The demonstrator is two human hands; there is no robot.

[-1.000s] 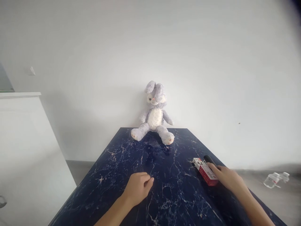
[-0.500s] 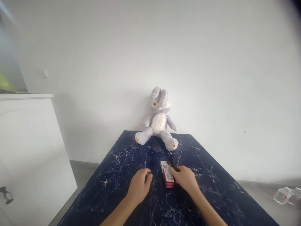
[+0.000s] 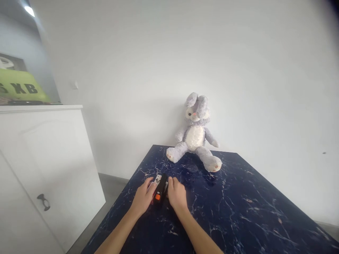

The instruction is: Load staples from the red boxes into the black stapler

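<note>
A black stapler with an orange spot (image 3: 160, 190) lies on the dark blue marbled table (image 3: 238, 208), beside a small red and white box (image 3: 156, 181) that is mostly hidden. My left hand (image 3: 143, 197) rests against the box's left side, fingers curled on it. My right hand (image 3: 177, 193) sits against the stapler's right side, fingers bent down onto the table. Both hands flank the two items near the table's left edge.
A grey and white plush rabbit (image 3: 195, 132) sits at the table's far edge against the white wall. A white cabinet (image 3: 45, 169) with a dark handle (image 3: 43, 201) stands to the left, with a green box (image 3: 18, 88) on top.
My right hand slid the red box and the stapler from the table's right side across to my left hand. The view has turned left.
</note>
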